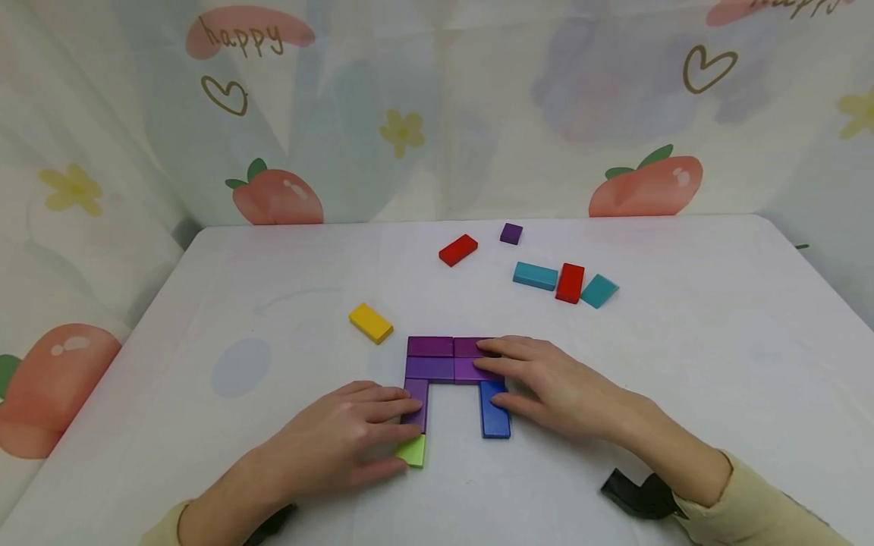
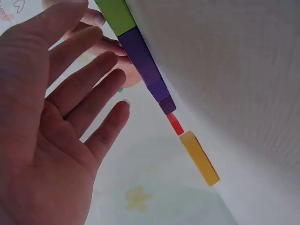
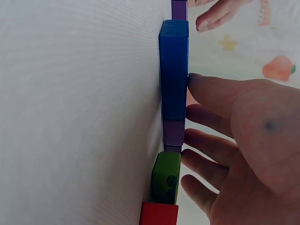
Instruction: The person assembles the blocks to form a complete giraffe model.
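On the white table, flat blocks lie against each other in an arch-like shape. Two rows of purple blocks (image 1: 430, 346) form its top, a purple block (image 1: 419, 389) and a lime green block (image 1: 414, 453) its left leg, and a blue block (image 1: 495, 422) its right leg. My left hand (image 1: 348, 432) has its fingertips over the left-leg purple block, its thumb by the lime block. Fingertips of my right hand (image 1: 556, 383) rest on the right-hand purple blocks, while its thumb touches the blue block (image 3: 173, 70). Fingers of both hands are extended, partly covering these blocks.
A yellow block (image 1: 371, 323) lies beyond the arch on the left. Farther back are a red block (image 1: 458, 250) and a small dark purple block (image 1: 511, 233). Right of these, a second red block (image 1: 570, 283) sits between two teal blocks (image 1: 536, 276). A printed curtain (image 1: 478, 114) hangs behind.
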